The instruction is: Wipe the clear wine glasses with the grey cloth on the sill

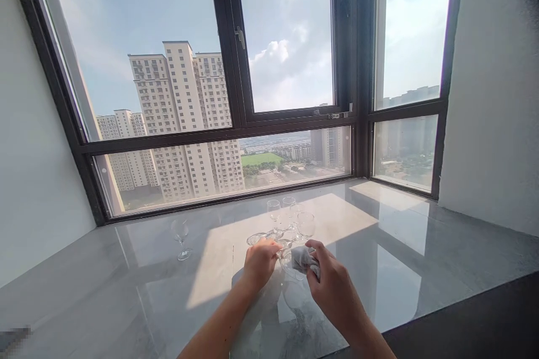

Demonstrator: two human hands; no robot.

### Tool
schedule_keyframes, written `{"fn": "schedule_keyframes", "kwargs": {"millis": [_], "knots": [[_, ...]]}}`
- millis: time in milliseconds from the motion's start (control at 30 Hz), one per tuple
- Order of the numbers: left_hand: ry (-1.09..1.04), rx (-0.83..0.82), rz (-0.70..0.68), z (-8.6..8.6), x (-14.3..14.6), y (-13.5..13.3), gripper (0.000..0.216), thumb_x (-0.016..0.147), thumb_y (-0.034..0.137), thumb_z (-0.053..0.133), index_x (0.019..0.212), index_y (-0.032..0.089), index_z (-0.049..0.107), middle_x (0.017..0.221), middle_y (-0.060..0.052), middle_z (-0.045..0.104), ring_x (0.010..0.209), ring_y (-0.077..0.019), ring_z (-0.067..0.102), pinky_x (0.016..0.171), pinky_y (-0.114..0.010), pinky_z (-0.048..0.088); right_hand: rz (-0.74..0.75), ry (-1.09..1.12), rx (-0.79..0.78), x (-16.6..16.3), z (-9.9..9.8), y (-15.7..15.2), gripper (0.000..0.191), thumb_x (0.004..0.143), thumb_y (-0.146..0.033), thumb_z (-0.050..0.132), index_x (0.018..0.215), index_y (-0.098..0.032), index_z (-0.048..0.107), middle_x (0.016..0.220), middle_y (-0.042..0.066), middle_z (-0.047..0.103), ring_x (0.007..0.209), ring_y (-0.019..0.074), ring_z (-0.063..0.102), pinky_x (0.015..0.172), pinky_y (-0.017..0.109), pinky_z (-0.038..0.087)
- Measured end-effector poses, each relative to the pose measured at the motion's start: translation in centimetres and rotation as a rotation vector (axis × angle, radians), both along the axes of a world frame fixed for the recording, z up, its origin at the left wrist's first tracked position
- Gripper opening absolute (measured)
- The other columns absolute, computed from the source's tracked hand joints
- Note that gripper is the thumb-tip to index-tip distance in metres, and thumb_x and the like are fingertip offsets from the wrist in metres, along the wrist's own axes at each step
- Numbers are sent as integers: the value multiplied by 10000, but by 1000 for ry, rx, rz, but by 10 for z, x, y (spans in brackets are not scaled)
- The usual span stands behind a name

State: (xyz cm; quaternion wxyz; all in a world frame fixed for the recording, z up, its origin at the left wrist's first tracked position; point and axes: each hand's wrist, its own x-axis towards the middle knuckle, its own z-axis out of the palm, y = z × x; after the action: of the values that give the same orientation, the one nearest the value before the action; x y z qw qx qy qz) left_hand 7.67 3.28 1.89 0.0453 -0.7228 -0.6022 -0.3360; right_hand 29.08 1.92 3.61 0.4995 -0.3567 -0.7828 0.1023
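Observation:
My left hand [259, 262] is closed around a clear wine glass [287, 262], held on its side between both hands above the marble sill. My right hand [330, 283] is pinched on a small white cloth [304, 258] pressed against the glass bowl. Just beyond my hands stands a cluster of three upright wine glasses [290, 219]. A single wine glass [181, 238] stands apart to the left.
A grey polished marble window sill [400, 247] runs wide below a large black-framed window [290, 118] with tower blocks outside. White walls close in at the left and right. A dark edge lies at the near right [471, 325].

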Motion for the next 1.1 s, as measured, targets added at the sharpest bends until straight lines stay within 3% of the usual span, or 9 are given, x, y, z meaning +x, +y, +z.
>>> {"fn": "schedule_keyframes", "kwargs": {"millis": [133, 233, 333, 500, 633, 767, 833, 967, 1100], "knots": [[-502, -30, -12, 3, 1, 6, 251, 892, 391, 544, 848, 211, 713, 786, -41, 671, 671, -165, 553, 638, -268, 387, 9, 230, -36, 1, 2, 1, 311, 847, -237, 524, 1156, -242, 494, 872, 34, 710, 740, 185, 681, 651, 257, 525], [-1038, -178, -160, 9, 5, 4, 399, 861, 564, 569, 934, 184, 669, 778, -12, 622, 497, -77, 386, 489, -212, 319, -79, 297, -34, -1, -5, 7, 331, 841, -278, 549, 1165, -242, 496, 904, 43, 722, 782, 195, 690, 671, 262, 525], [-1467, -350, -300, 16, 15, -4, 461, 800, 582, 663, 1011, 174, 627, 811, 11, 588, 464, -23, 295, 415, -157, 240, -86, 282, -64, -8, -14, 13, 342, 843, -278, 529, 1179, -231, 497, 922, 56, 723, 814, 205, 691, 687, 274, 522], [-1666, -414, -456, 20, 31, -15, 376, 765, 460, 763, 957, 178, 604, 912, 16, 610, 448, 20, 281, 391, -119, 253, -28, 294, -184, -21, -19, 7, 339, 842, -294, 521, 1168, -203, 505, 875, 62, 720, 739, 202, 679, 651, 274, 510], [-1601, -332, -458, 14, 32, -9, 362, 758, 452, 762, 909, 177, 581, 997, -7, 626, 496, 14, 367, 447, -134, 315, 108, 376, -371, -27, -12, -2, 354, 840, -328, 559, 1164, -203, 494, 852, 56, 725, 704, 195, 676, 623, 270, 510], [-1265, -295, -247, 5, 26, 0, 367, 868, 529, 566, 869, 162, 591, 749, -6, 600, 476, -47, 385, 471, -202, 316, 199, 539, -446, -26, -4, -7, 409, 833, -379, 598, 1182, -202, 478, 908, 81, 732, 720, 205, 688, 613, 280, 528], [-907, -218, -118, 3, 23, -1, 328, 904, 465, 496, 842, 164, 610, 684, -19, 596, 507, -97, 455, 512, -237, 336, 146, 553, -375, -21, 1, -7, 412, 834, -388, 606, 1182, -203, 488, 937, 90, 730, 722, 204, 690, 608, 280, 532], [-192, -62, 55, 8, 22, -11, 190, 886, 250, 482, 942, 202, 657, 798, -68, 669, 736, -203, 613, 651, -279, 375, -69, 427, -75, -3, 9, 2, 368, 836, -348, 612, 1168, -216, 521, 970, 82, 722, 810, 216, 694, 673, 296, 541], [91, -107, 140, 11, 21, -16, 248, 873, 156, 426, 905, 213, 666, 794, -71, 669, 714, -210, 624, 636, -281, 349, -26, 203, 93, 10, 12, 11, 256, 860, -250, 546, 1115, -229, 559, 1055, 88, 704, 929, 224, 680, 754, 312, 532]]}}
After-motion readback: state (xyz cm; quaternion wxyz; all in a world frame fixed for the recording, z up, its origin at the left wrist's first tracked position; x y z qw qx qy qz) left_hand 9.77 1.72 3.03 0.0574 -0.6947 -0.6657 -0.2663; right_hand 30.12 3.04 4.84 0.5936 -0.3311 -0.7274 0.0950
